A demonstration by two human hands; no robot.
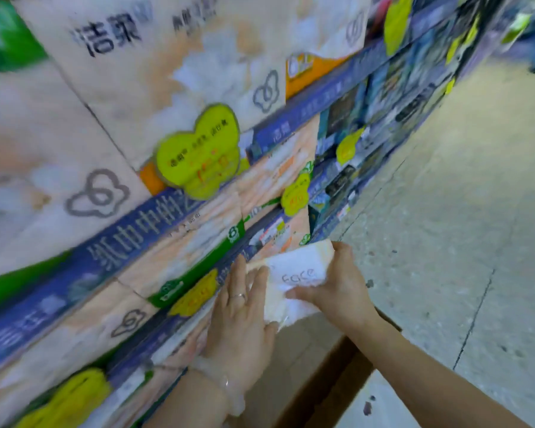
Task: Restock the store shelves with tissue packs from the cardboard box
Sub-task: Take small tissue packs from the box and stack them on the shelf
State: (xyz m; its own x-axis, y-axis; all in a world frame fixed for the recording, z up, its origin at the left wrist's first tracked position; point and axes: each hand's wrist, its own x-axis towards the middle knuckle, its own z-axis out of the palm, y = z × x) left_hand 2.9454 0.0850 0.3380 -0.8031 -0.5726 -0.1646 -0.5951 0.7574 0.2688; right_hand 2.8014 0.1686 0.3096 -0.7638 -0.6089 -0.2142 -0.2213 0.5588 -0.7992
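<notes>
A white and pale orange tissue pack [294, 282] printed "face" is held between both hands just in front of the lower shelves. My right hand [340, 288] grips its right end with the thumb on top. My left hand [241, 310], wearing a ring, lies flat against the pack's left side, fingers spread and pointing up. Below my wrists sits the open cardboard box [328, 375] on the floor; its inside is mostly hidden by my arms. The shelves [136, 239] to the left are packed with peach-coloured tissue bundles [179, 251].
Blue shelf edge strips carry several yellow-green price tags [198, 152]. Large tissue bundles [155, 66] fill the upper shelf. Darker packaged goods [383, 97] line the shelves further down the aisle. Pale speckled floor [460, 211] stretches to the right.
</notes>
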